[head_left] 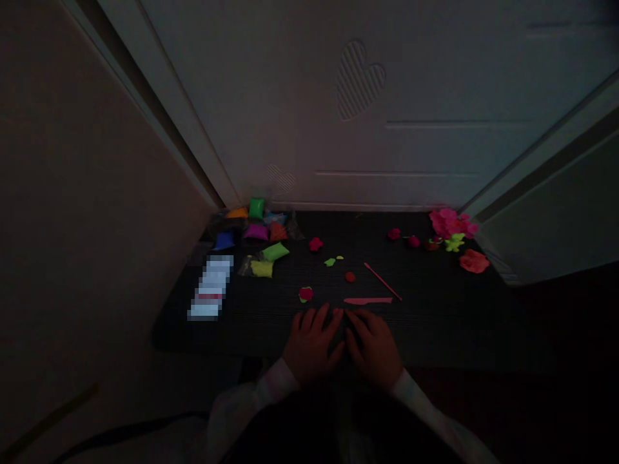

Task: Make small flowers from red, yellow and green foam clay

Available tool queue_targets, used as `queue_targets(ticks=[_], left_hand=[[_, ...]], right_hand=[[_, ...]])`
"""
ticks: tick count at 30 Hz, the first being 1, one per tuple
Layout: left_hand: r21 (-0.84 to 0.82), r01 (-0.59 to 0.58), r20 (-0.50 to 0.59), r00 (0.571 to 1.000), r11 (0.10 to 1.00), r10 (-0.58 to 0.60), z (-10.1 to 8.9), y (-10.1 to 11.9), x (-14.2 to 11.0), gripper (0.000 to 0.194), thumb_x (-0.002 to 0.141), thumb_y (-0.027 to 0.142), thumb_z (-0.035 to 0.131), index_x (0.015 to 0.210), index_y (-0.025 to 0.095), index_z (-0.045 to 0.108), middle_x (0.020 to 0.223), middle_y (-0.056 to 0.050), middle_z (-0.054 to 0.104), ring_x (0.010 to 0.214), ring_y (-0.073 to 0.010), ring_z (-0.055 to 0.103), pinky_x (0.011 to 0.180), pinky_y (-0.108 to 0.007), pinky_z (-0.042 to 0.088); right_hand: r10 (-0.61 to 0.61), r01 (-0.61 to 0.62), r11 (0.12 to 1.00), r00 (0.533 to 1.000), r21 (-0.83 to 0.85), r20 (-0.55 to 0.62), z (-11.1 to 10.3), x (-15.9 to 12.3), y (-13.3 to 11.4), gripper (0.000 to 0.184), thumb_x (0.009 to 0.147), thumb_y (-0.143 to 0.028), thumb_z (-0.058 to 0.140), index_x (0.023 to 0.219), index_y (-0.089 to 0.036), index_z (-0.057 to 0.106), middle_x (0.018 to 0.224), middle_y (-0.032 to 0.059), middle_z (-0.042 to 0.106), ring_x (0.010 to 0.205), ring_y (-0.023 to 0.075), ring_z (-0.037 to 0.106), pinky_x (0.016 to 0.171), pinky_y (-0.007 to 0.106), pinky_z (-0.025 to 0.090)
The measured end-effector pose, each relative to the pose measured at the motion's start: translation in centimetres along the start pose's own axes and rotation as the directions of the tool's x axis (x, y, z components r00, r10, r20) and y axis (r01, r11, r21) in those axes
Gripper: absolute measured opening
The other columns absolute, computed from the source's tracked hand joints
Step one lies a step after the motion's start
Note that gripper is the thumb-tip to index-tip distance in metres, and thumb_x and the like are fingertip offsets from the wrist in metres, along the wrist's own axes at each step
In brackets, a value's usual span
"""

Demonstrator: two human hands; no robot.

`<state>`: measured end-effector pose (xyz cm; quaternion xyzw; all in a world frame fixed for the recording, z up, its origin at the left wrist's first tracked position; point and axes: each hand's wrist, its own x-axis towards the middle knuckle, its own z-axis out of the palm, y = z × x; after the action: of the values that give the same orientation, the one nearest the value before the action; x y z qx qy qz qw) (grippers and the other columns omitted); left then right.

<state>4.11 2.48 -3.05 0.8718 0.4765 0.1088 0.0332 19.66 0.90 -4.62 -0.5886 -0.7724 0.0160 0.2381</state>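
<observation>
My left hand [312, 341] lies low over the table near its front edge, fingers stretched and spread, thumb apart. At its index fingertip is a small pinkish-red piece of clay [337, 312]; whether the finger presses on it is too dark to tell. My right hand [372, 345] rests close beside, fingers extended toward the same spot. Just beyond the hands lie a pink plastic clay knife [368, 301] and a thin pink modelling stick [383, 281]. A red flower shape on green [305, 294], a red clay disc [350, 277] and a green leaf-like piece [329, 262] are nearby.
On the dark table [435, 328], several bagged clay packs [256, 232] sit back left, behind a bright blurred-out rectangle [211, 288]. A red clay flower [316, 244] stands mid-back. Pink flowers [453, 223] and an orange-red flower [474, 261] sit right. A white door [300, 116] rises behind.
</observation>
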Motion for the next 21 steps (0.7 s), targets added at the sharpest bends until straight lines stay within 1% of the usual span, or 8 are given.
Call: queue_targets(ticks=[3,10,16,21], left_hand=[[0.007,-0.013,0.026,1.000,1.000,0.013,-0.06,-0.04,0.04,0.047,0.081,0.043,0.036,0.123,0.025,0.041,0.122,-0.009,0.050,0.100,-0.0259,0.045,0.080,-0.042,0.033],[-0.019,0.013,0.073,0.997,1.000,-0.011,0.09,-0.08,0.04,0.047,0.082,0.044,0.033,0.125,0.027,0.039,0.125,-0.008,0.047,0.104,-0.0268,0.044,0.083,-0.044,0.032],[-0.034,0.052,0.043,0.998,0.998,-0.050,0.17,-0.09,-0.02,0.056,0.079,0.048,0.035,0.130,0.023,0.031,0.124,-0.010,0.047,0.104,-0.0263,0.043,0.083,-0.042,0.032],[-0.035,0.044,0.051,0.998,0.998,-0.042,0.15,-0.03,0.05,0.053,0.079,0.048,0.035,0.127,0.024,0.036,0.123,-0.010,0.047,0.104,-0.0268,0.043,0.082,-0.042,0.033]], right_hand=[[-0.003,0.003,1.000,1.000,0.004,-0.001,0.04,-0.01,0.04,0.031,0.081,-0.023,0.041,0.106,-0.011,0.055,0.097,0.0120,0.055,0.086,0.0198,0.050,0.074,0.035,0.042],[-0.019,0.019,1.000,1.000,0.007,-0.005,0.18,-0.07,0.26,0.031,0.080,-0.023,0.043,0.106,-0.012,0.055,0.098,0.0119,0.055,0.085,0.0200,0.050,0.073,0.035,0.043],[-0.008,0.008,1.000,1.000,0.007,-0.015,0.28,-0.10,0.26,0.031,0.080,-0.023,0.043,0.107,-0.011,0.054,0.098,0.0122,0.055,0.086,0.0203,0.049,0.074,0.035,0.043],[0.002,-0.002,1.000,1.000,0.010,-0.010,0.27,-0.11,0.16,0.031,0.080,-0.024,0.042,0.106,-0.012,0.055,0.099,0.0121,0.054,0.087,0.0203,0.049,0.075,0.035,0.043]])
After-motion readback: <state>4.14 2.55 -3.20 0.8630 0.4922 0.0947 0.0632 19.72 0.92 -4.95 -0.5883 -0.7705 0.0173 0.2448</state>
